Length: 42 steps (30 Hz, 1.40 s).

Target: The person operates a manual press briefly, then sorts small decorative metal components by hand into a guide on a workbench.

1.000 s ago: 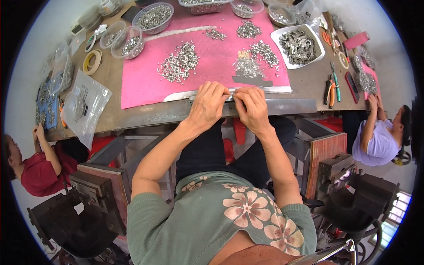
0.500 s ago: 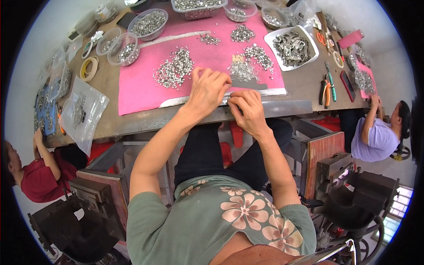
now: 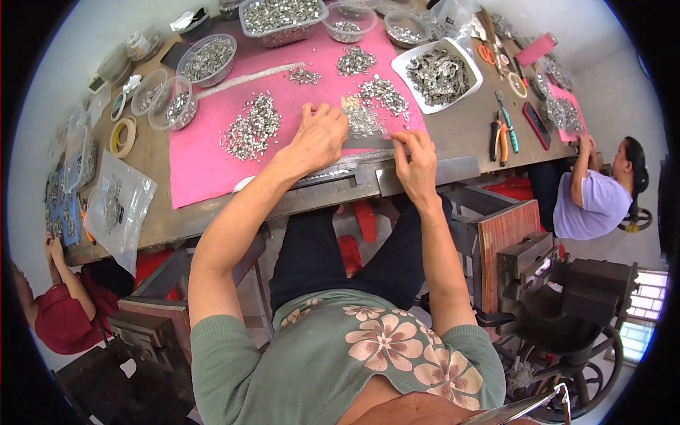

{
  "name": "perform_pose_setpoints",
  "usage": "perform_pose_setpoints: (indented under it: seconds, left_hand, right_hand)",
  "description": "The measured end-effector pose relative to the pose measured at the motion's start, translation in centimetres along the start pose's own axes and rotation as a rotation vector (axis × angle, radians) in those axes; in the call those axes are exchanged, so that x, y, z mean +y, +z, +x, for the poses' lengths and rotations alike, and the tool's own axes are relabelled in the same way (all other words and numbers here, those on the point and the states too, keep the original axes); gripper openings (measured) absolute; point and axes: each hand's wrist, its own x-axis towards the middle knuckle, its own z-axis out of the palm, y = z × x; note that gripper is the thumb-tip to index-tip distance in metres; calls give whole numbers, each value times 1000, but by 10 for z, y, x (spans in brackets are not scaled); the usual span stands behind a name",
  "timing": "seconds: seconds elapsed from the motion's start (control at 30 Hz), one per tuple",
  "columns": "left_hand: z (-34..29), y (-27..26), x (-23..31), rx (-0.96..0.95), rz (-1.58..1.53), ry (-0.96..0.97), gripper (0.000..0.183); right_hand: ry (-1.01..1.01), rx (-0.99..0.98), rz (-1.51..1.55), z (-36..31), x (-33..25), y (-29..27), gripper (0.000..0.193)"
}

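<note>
My left hand (image 3: 320, 139) is over the pink mat (image 3: 202, 159), fingers curled together; what they hold, if anything, is hidden. Farther right, my right hand (image 3: 416, 164) pinches at the edge of a dark grey strip (image 3: 368, 142); the thing between its fingertips is too small to name. Between the hands lies a loose heap of thin silver metal pieces (image 3: 363, 122). Below my left hand, a long metal rail (image 3: 329, 176) runs along the table's front edge. A flat steel plate (image 3: 453, 172) lies under my right wrist. A larger pile of small metal pieces (image 3: 251, 129) sits to the left.
A white tray (image 3: 402, 71) of dark metal parts stands at the back right, with pliers (image 3: 500, 142) and a phone (image 3: 536, 126) beyond it. Filled plastic tubs (image 3: 283, 32) line the back. Tape (image 3: 123, 137) and a clear bag (image 3: 126, 195) lie left. Co-workers sit either side.
My right hand has moved away from my left, off the rail to the right, baring more of the rail. The whole view has shifted and tilted slightly.
</note>
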Motion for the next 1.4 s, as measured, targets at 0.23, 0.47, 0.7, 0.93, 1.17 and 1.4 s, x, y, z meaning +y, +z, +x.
perform_pose_setpoints:
  seconds: [0.23, 0.47, 0.7, 0.93, 1.17, 1.4]
  left_hand:
    - [-26, -17, 23, 214, -531, -267, 16]
    - [-63, -35, 38, 377, -672, -448, 6]
    - [-76, -38, 50, 246, -608, -386, 7]
    - [-76, -25, 54, 270, -511, -313, 7]
    - [-74, -18, 55, 299, -401, -282, 8]
    - [-75, -15, 55, 330, -407, -292, 10]
  right_hand:
    - [31, -42, -114, 28, 28, 15, 9]
    - [-27, 1, -338, 33, 20, 35, 6]
    - [31, -56, -267, 34, 24, 33, 5]
    - [84, -87, 234, 26, -8, 18, 4]
    - [53, -294, 471, -6, -54, 18, 6]
    - [42, -297, 443, -9, -55, 21, 8]
